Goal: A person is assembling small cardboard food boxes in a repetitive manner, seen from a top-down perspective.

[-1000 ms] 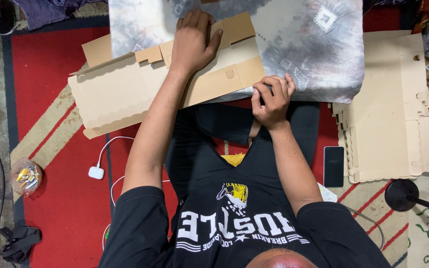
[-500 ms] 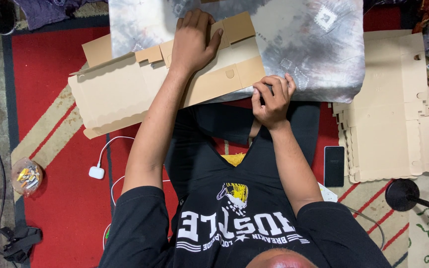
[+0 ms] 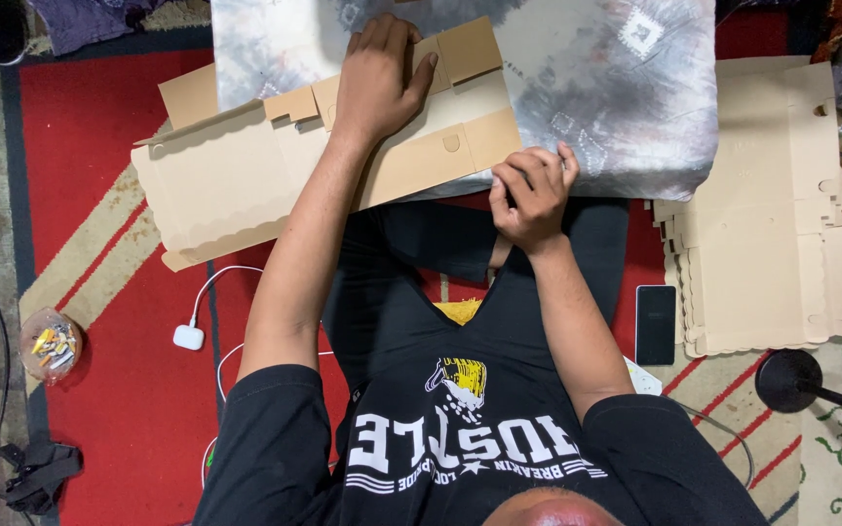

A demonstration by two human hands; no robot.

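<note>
Flat cardboard box blank is lying across a grey patterned cushion, long axis running left–right. Left hand is pressing it flat, fingers spread. Right hand is pinching the blank's nearer right corner, fingers narrow.
</note>
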